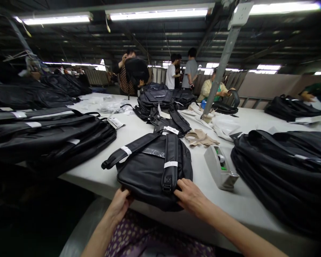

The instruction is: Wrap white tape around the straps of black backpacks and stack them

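Note:
A black backpack (144,171) lies on the white table in front of me, straps facing up and its bottom toward me. White bands wrap both shoulder straps, and a white tag (171,129) sits by its top handle. My left hand (120,203) is closed on the lower left edge, with its fingertips hidden under the bag. On the lower right corner, beside the strap buckle, my right hand (189,196) grips the bag with bent fingers. A tape dispenser (220,169) stands to the right of the backpack.
Stacks of black backpacks (50,139) flank me, with another stack (286,171) at right. More bags (160,100) lie ahead near brown paper scraps (202,138). A metal pole (222,67) rises from the table (93,178). Several people stand or work beyond.

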Tool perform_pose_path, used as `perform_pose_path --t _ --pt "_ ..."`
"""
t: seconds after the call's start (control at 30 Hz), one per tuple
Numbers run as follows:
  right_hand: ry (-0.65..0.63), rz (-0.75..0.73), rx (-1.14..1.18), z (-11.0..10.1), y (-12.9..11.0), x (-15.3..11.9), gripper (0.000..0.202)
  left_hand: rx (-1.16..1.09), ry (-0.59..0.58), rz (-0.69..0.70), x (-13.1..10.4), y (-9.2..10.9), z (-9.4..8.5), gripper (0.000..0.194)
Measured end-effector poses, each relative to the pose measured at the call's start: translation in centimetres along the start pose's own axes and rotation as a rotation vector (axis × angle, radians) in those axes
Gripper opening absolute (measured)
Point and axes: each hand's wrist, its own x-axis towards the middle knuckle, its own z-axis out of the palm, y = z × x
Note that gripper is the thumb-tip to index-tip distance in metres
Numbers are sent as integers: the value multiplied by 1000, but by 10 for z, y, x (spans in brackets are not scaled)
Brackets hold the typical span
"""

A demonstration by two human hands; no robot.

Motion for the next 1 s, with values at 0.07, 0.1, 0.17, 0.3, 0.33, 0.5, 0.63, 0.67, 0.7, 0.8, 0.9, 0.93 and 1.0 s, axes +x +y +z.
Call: perform_pose_path --t 0.07,0.1,0.17,0.3,0.33,0.5,0.63,0.67,0.7,0.8,0.9,0.93,1.0 --pt "0 -9 -2 -2 -6 8 17 -40 -18 -34 3 8 -1 30" --pt "6 -10 -12 -5 -8 12 15 -65 -18 -28 5 13 -2 31" --pt "51 -7 -37 -15 -9 19 15 -108 -15 -3 9 24 -4 34" --pt "243 31 19 -32 3 13 28 -131 -66 -4 16 30 -5 33" --pt "301 36 63 -28 7 7 31 -129 -74 -8 18 25 -5 34" --pt "452 134 284 21 25 -29 33 203 90 245 14 -13 -13 40" --pt "459 260 412 29 31 -32 25 843 123 1134 -17 -11 -15 10" --pt "464 280 433 26 31 -29 24 977 -87 1358 -25 -6 -8 11" --pt "471 299 454 22 31 -25 22 1099 -360 1513 -30 -1 3 18" --pt "508 390 511 16 29 -17 18 1404 -927 1600 -30 4 46 50" --pt "565 498 503 21 26 -22 20 1594 -1072 1577 -13 -17 77 56" --pt "565 521 489 22 25 -27 20 1637 -1118 1591 -6 -28 83 54" --pt "520 517 472 20 22 -38 20 1706 -1192 1634 5 -50 88 47"
